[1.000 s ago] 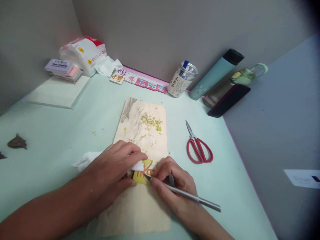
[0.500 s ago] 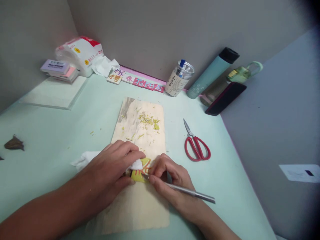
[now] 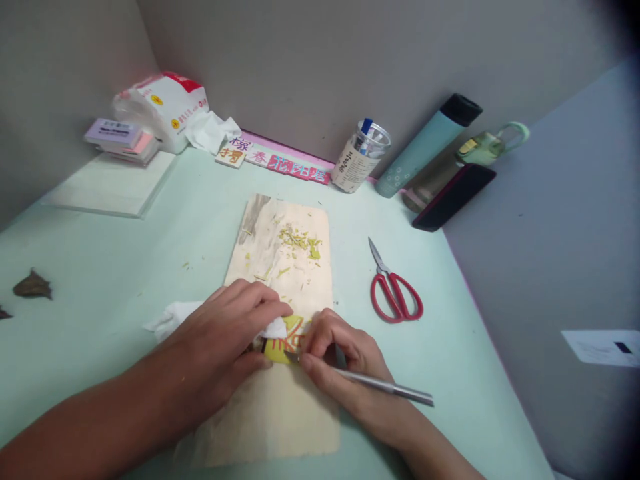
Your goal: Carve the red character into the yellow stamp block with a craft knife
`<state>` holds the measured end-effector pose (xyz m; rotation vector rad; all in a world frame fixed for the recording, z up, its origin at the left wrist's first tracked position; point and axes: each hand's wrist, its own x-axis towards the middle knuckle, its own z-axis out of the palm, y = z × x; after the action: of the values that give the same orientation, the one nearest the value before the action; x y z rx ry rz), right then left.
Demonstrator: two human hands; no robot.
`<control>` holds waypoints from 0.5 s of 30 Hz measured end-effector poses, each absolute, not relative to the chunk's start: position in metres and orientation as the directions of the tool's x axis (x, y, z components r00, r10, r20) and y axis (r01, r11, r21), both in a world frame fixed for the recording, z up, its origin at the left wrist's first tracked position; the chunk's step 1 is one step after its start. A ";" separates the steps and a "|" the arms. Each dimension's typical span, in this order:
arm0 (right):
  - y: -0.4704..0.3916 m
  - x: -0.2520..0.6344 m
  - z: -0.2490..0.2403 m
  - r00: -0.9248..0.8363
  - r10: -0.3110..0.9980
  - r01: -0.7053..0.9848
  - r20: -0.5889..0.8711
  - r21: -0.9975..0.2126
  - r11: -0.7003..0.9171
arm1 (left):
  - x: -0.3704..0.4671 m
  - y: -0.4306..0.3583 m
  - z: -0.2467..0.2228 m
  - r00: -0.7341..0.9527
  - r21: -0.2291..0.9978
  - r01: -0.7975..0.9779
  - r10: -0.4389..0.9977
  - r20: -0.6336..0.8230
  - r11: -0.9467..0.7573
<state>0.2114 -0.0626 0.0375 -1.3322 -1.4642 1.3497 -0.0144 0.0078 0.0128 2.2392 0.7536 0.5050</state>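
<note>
Pinching a knife [image 3: 395, 389] in our right hand [image 3: 350, 370], we clamp the yellow block [image 3: 277, 351] and tissue [image 3: 277, 327] with our left hand [image 3: 233, 327]; scissors [image 3: 383, 269] lie farther right.

Your left hand [image 3: 240, 327] and the crumpled tissue [image 3: 173, 317] beneath it cover the left part of the yellow carving block [image 3: 278, 351], and your right hand [image 3: 345, 353] hides its right side, so you can't read the whole red character. Part of the craft knife [image 3: 390, 385] disappears inside your grip; its cutting depth is too small to tell. Your hands mask the middle of the wooden board [image 3: 285, 420]. The left edge cuts off a brown scrap [image 3: 5, 313], the right edge a white card [image 3: 595, 347] with blurred marks. The black phone [image 3: 455, 197] partly hides the green-lidded bottle [image 3: 483, 148].
</note>
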 end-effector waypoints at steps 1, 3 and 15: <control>-0.063 0.212 0.038 -0.202 0.971 0.213 -0.125 -0.974 -0.081 | -0.014 0.008 0.012 0.752 0.728 0.366 0.645 0.135 -0.579; -0.063 0.212 0.038 -0.206 0.972 0.220 -0.112 -0.973 -0.065 | -0.015 0.008 0.012 0.758 0.723 0.366 0.639 0.133 -0.585; -0.065 0.212 0.036 -0.212 0.975 0.266 -0.061 -0.964 -0.002 | -0.014 0.009 0.014 0.756 0.753 0.359 0.645 0.112 -0.552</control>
<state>0.2117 -0.0649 0.0361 -1.3182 -1.5600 1.2583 -0.0139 0.0092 0.0138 2.2027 0.7480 0.4908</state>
